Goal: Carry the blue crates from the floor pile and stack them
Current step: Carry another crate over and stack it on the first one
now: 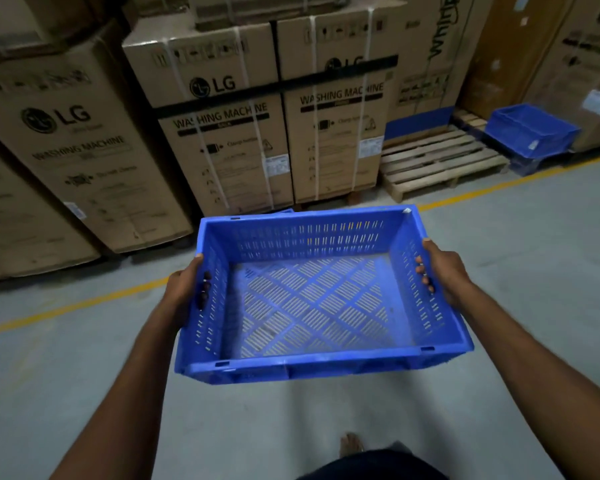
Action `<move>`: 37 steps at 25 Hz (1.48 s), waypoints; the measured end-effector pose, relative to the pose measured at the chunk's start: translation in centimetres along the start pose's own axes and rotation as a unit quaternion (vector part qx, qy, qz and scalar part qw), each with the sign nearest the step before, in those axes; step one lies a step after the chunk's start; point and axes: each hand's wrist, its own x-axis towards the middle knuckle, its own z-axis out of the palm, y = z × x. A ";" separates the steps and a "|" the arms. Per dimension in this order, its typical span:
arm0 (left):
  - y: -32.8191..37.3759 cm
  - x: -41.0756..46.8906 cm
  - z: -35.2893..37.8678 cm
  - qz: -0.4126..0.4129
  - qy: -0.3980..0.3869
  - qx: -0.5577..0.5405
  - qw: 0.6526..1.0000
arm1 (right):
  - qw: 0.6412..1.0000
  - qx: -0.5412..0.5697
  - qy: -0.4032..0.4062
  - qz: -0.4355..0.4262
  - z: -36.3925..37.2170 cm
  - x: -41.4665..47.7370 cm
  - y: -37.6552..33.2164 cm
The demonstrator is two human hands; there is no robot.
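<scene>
While held, blue crate [312,299] empty, perforated.

The small print on the cardboard boxes [222,140] is too blurred to read, the top edge crops them, and the held crate [312,306] hides most fingers of both hands.

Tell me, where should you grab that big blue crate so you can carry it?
Grab the blue crate by its two short end walls, one hand from each side. The left hand and right hand do this, fingers poking through the slotted walls, thumbs over the rim, keeping the wide, open-topped crate level.
</scene>
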 end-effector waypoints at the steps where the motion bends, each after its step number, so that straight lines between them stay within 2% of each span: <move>1: 0.7 1.5 0.2 -0.007 0.004 0.000 1.000 | 1.000 -0.007 -0.007 0.004 1.0 1.7 -1.1; 9: 3.5 17.2 0.2 -0.055 0.050 0.029 0.997 | 0.996 -0.050 -0.058 0.039 13.4 15.4 -6.9; 21: 3.0 42.4 -1.3 -0.083 0.080 0.049 0.992 | 0.990 -0.106 -0.064 0.063 33.9 32.4 -10.4; 27: -3.1 56.4 0.3 -0.086 0.079 0.022 0.993 | 0.986 -0.150 -0.072 0.023 44.8 45.7 -7.2; 31: -8.3 67.7 2.4 -0.035 0.119 0.094 0.988 | 0.986 -0.159 -0.053 -0.003 52.1 55.2 -2.0; 34: -11.1 75.9 4.3 0.013 0.161 0.187 0.969 | 0.982 -0.182 -0.028 -0.040 57.6 61.4 2.2; 37: -12.5 83.2 5.2 0.032 0.178 0.206 0.962 | 0.980 -0.190 -0.011 -0.065 61.9 67.2 4.7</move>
